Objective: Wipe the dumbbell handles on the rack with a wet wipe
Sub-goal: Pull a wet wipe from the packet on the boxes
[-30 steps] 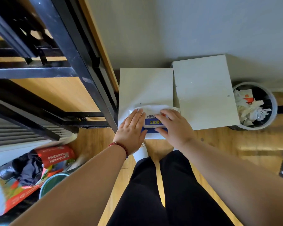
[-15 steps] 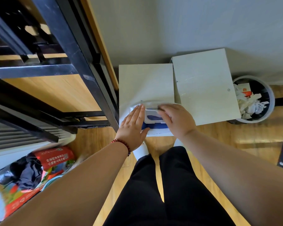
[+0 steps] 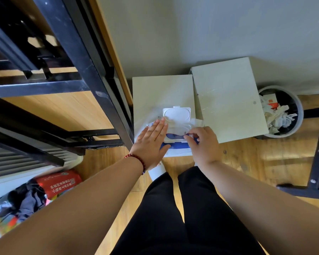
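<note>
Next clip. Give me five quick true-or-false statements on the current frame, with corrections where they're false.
1. The flip lid of the wet-wipe pack is open. True.
2. The left hand lies flat on the pack. True.
3. The right hand is wiping a dumbbell handle. False: its fingertips pinch at the pack's opening; no wipe is out yet.
4. The bin is empty. False: crumpled paper waste lies in it.
5. The pack lies on the wooden floor. False: it rests on top of a pale box, the left one of two side by side.
</note>
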